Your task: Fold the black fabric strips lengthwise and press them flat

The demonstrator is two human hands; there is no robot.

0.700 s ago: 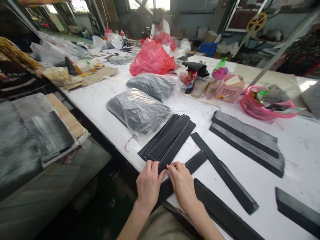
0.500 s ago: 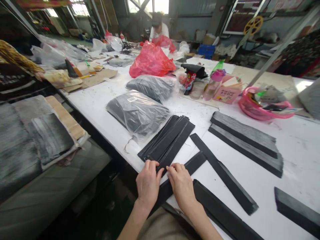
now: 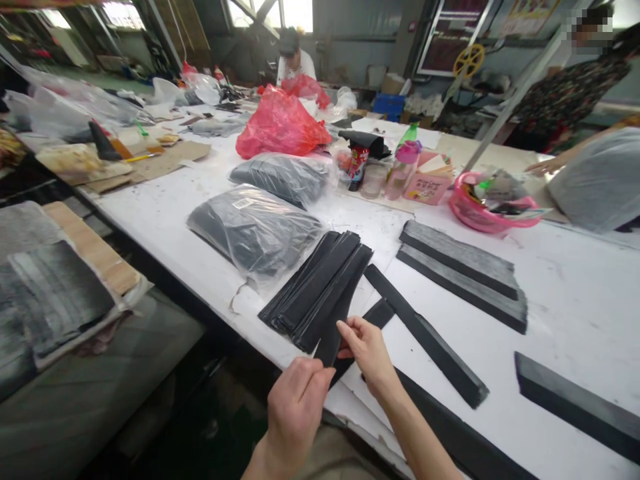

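My left hand is closed around the near end of a black strip, pulled up a little from a stack of black strips at the table's front edge. Along the same strip's right edge, my right hand pinches with thumb and fingers. The strip's far part still lies over the stack. Beneath my right hand another black strip lies crosswise, partly hidden. To the right a long black strip runs diagonally, and a wide one reaches the bottom of the view.
Two clear bags of dark material lie behind the stack. Farther back are a red plastic bag, a bottle and a pink basket. Grey-black pieces lie on the right. People are at the back and right.
My left hand has drawn the strip's near end toward me and up off the stack. My right hand has turned to pinch its edge. The view has shifted right.
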